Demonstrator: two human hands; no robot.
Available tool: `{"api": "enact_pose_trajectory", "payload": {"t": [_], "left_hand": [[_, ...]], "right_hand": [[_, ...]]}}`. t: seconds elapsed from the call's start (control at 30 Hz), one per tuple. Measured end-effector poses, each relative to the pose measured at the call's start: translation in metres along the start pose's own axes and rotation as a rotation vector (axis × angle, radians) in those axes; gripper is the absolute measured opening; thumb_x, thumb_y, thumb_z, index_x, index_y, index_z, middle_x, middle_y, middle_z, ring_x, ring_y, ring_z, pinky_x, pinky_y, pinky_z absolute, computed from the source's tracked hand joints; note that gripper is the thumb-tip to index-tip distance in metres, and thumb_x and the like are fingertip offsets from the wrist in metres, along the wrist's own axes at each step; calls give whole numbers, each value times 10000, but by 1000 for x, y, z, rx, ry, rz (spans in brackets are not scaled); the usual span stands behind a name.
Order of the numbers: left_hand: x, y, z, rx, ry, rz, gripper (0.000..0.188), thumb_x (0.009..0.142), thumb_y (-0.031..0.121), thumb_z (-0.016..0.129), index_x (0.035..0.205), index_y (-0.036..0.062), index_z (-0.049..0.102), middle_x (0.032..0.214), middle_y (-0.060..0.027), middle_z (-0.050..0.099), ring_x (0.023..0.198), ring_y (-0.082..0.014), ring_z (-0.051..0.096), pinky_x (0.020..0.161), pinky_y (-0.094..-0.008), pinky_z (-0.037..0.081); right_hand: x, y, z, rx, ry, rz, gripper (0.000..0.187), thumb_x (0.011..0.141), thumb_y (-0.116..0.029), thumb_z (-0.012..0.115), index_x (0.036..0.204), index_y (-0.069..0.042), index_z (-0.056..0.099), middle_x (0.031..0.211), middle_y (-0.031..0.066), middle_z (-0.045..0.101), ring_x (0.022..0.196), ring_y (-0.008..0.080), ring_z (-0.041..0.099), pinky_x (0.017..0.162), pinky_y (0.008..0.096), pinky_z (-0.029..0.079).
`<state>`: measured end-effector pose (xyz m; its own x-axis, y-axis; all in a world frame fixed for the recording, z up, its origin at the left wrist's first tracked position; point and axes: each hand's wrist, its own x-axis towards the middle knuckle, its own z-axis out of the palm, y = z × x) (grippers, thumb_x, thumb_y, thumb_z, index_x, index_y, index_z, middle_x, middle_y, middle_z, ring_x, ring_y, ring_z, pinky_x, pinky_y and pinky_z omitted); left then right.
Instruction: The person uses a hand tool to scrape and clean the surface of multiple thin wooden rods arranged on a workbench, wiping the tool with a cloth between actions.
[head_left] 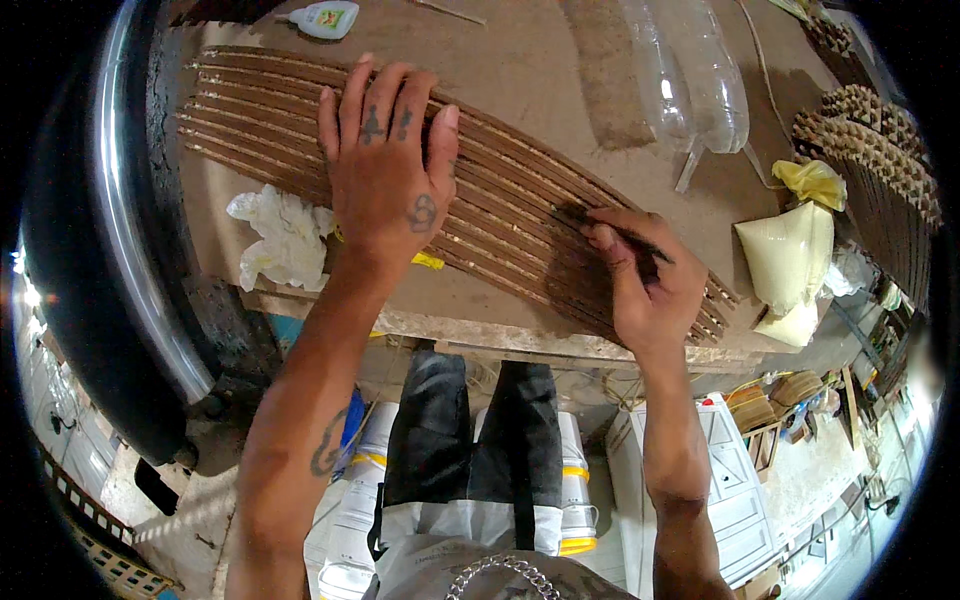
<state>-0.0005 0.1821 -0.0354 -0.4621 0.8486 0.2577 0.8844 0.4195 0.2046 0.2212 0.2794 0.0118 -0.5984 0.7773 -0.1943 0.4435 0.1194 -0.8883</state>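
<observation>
A long brown panel of parallel slats [510, 232], with pale flecked lines between them, lies slantwise across the worktable. My left hand [390, 175] rests flat on its left half, palm down, fingers spread and holding nothing. Over the right half, my right hand [652, 285] is closed in a pinch, fingertips against the slats. Something small and dark shows at those fingertips, too unclear to name. Beside my left wrist lies a crumpled white cloth or tissue [280, 238]. A small yellow object [428, 261] pokes out from under that wrist.
Toward the back are a white squeeze bottle [325, 20] and clear plastic bottles [705, 95]. At right stand a cream-coloured bag [790, 255] and a stack of ridged brown pieces [880, 150]. A shiny metal tube [115, 180] borders the left side. White buckets [578, 490] sit below.
</observation>
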Motion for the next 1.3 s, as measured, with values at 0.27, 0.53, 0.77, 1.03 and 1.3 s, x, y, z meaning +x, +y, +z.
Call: {"api": "enact_pose_trajectory", "payload": {"t": [0.27, 0.53, 0.77, 1.03, 1.3], "left_hand": [[0, 3, -2, -4, -42, -9, 327, 1013, 281, 472, 1235, 72, 590, 1313, -120, 549, 1338, -357, 406, 1132, -565, 238], [0, 2, -3, 12, -56, -2, 318, 1007, 263, 479, 1237, 73, 589, 1311, -120, 549, 1342, -361, 402, 1129, -567, 241], [2, 5, -1, -16, -18, 5, 304, 996, 258, 500, 1217, 74, 598, 1296, -114, 558, 1330, -364, 415, 1123, -568, 251], [-3, -10, -9, -176, -9, -1, 327, 1002, 240, 503, 1254, 49, 586, 1323, -124, 567, 1320, -363, 441, 1126, -537, 271], [-86, -62, -83, -340, -1, -348, 482, 958, 186, 535, 1402, 18, 448, 1457, -194, 436, 1394, -396, 353, 1138, -567, 227]], "right_hand": [[29, -4, -5, 261, -111, 315, 156, 950, -124, 650, 964, 26, 689, 787, 86, 724, 721, 126, 692, 661, 250, 538], [43, -22, -6, 230, -128, 475, 199, 957, -122, 634, 903, 68, 662, 780, 121, 716, 672, 157, 699, 607, 267, 561], [44, -21, -13, 336, -123, 586, 210, 949, -140, 639, 931, 68, 653, 811, 133, 707, 666, 180, 700, 598, 277, 573], [-14, -36, -16, 661, -160, 643, 257, 955, -153, 621, 1003, 99, 644, 876, 171, 703, 760, 259, 720, 630, 322, 588], [-60, -64, 85, 278, -338, -26, 315, 963, -73, 557, 1240, 70, 606, 1194, 233, 654, 1076, 337, 666, 836, 384, 589]]}}
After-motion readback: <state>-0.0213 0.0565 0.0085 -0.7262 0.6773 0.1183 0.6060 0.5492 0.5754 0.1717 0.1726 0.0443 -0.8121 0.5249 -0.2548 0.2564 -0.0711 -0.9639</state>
